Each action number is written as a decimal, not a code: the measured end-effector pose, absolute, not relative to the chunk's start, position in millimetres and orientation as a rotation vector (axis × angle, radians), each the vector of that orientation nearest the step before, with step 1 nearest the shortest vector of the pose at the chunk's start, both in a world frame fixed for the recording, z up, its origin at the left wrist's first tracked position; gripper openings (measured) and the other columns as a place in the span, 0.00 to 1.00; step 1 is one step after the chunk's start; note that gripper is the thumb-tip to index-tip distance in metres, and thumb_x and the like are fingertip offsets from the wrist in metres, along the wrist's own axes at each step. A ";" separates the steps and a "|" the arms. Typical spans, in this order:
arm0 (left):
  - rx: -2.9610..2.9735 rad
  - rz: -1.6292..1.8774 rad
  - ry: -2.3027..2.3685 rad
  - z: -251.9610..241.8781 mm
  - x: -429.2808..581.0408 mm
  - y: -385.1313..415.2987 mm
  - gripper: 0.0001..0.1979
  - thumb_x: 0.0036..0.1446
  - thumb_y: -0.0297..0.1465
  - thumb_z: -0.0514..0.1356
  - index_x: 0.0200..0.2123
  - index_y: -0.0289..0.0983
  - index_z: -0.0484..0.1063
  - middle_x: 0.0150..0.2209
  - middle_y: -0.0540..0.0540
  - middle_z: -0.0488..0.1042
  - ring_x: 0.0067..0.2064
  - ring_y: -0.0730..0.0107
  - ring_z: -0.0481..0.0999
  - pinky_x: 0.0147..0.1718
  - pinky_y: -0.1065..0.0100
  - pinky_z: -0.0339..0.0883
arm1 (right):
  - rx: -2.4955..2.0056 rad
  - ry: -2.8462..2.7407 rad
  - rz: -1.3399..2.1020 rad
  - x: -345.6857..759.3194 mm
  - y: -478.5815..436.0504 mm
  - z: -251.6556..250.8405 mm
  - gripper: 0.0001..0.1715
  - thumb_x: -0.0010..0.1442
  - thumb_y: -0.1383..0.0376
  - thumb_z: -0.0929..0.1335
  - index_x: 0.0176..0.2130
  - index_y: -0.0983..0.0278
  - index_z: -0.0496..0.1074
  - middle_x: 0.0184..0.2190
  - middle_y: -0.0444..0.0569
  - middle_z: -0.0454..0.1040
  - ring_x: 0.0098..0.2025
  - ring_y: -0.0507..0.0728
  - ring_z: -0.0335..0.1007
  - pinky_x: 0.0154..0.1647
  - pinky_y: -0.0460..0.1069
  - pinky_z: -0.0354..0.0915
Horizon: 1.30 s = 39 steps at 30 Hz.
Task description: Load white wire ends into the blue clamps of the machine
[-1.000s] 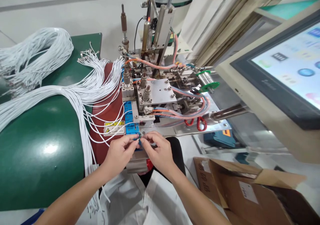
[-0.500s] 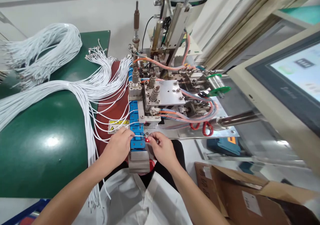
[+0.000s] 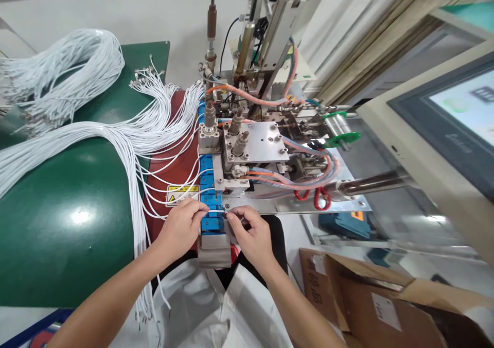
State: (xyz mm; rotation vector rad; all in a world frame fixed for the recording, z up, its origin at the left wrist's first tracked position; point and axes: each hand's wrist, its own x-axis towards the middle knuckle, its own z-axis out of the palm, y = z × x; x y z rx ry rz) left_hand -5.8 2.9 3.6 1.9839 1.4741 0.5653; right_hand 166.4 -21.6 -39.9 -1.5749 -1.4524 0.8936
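Observation:
A single white cable [image 3: 216,211] is stretched between my two hands, across a blue clamp block [image 3: 210,223] at the near end of the machine's row. My left hand [image 3: 185,222] pinches the cable on the left of the block. My right hand [image 3: 249,229] is closed at the cable's end on the right; the fingertips hide the end itself. Farther up the row, other white cables lie across more blue blocks [image 3: 207,170]. They trail from a large white cable bundle [image 3: 127,155] to the left.
A green table [image 3: 77,245] carries a second cable coil [image 3: 88,65]. The metal machine [image 3: 258,142] with hoses stands ahead, a wire spool [image 3: 337,126] on its right. A screen [image 3: 463,111] juts in at right, above an open cardboard box [image 3: 366,301].
The red light spot at my right fingertips is gone. My right thumb and finger have closed over the cable's end. Both hands stay at the same block; the view has shifted slightly.

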 end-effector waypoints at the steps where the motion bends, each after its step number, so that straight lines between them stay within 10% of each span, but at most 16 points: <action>1: 1.987 0.558 1.470 3.6 -5.5 2.7 0.08 0.56 0.24 0.52 0.32 0.37 0.70 0.33 0.49 0.72 0.36 0.70 0.71 0.37 0.68 0.64 | -1.578 -1.436 0.900 166.3 -21.1 -40.4 0.09 0.55 0.62 0.64 0.27 0.63 0.69 0.26 0.46 0.71 0.29 0.53 0.66 0.31 0.47 0.62; 39: 2.378 0.292 1.552 4.7 -1.0 -4.1 0.11 0.56 0.22 0.50 0.35 0.36 0.71 0.33 0.44 0.73 0.37 0.64 0.71 0.40 0.62 0.66 | -1.594 -1.479 0.922 152.3 -1.4 -56.5 0.21 0.59 0.59 0.57 0.18 0.61 0.49 0.15 0.38 0.51 0.19 0.49 0.50 0.22 0.45 0.49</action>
